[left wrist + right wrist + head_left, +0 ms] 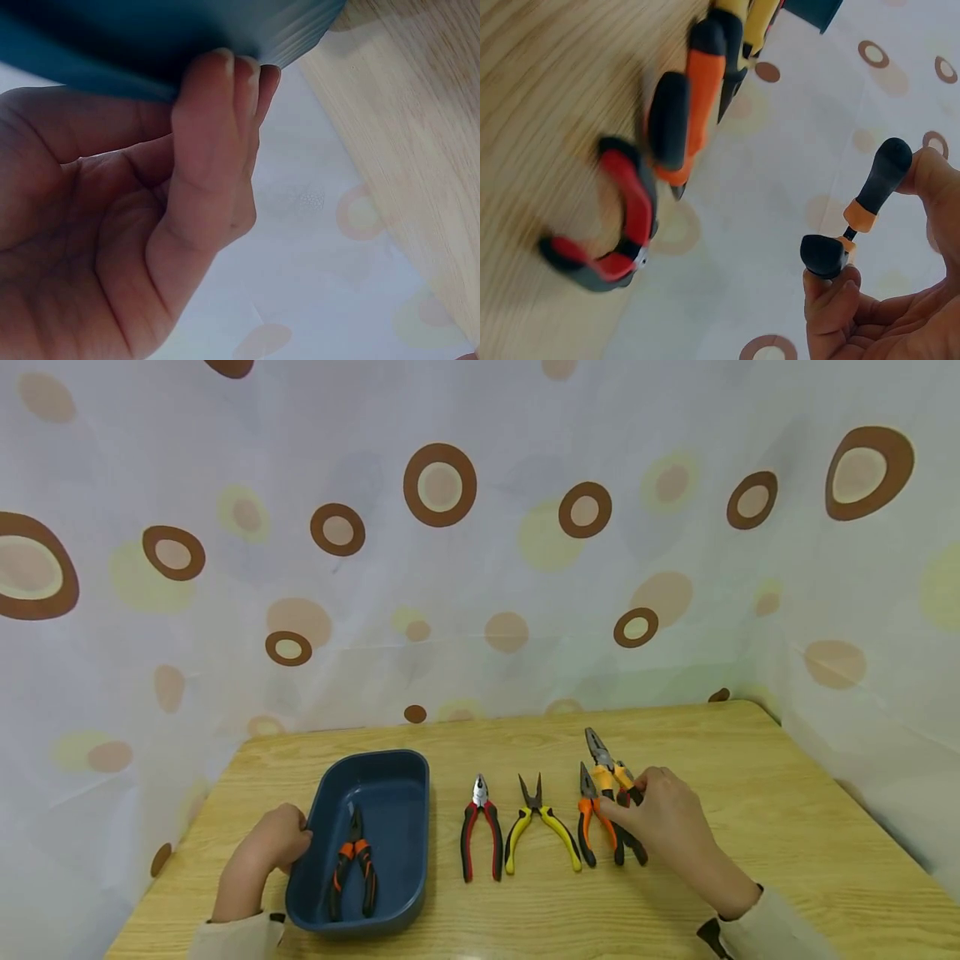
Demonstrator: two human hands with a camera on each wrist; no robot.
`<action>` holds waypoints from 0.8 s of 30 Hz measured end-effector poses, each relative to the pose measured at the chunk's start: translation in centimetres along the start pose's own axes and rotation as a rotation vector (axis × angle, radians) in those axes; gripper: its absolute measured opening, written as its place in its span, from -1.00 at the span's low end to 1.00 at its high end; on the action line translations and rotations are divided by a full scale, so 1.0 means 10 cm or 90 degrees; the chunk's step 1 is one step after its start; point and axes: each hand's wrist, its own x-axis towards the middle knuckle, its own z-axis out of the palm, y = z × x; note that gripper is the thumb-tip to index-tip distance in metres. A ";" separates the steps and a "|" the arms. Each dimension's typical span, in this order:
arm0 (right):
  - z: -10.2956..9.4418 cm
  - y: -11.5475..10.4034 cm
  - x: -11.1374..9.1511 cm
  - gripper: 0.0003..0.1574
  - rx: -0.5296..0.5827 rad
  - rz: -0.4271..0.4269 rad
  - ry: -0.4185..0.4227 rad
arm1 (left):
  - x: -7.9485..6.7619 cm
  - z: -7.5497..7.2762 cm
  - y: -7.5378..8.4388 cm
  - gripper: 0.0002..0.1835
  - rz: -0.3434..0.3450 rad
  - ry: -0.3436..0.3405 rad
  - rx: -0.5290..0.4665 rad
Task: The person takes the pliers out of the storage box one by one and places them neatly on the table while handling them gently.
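My left hand grips the left wall of a dark blue plastic bin, its fingertips against the wall in the left wrist view. Inside the bin lies a pair of black-and-orange pliers. My right hand holds light-orange and black pliers by the handles, jaws pointing up and away. In the right wrist view the held pliers appear off the table. Close below are orange-handled pliers and red-and-black pliers, the latter partly hidden by my hand in the head view.
Between the bin and my right hand lie red-and-black pliers with a silver head and yellow-and-black long-nose pliers, handles toward me. The wooden table is backed by a white patterned cloth that also rises at both sides.
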 end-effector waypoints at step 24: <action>-0.12 0.71 0.08 -0.34 -0.046 0.047 -0.018 | -0.01 0.00 0.01 -0.63 -0.005 -0.001 0.001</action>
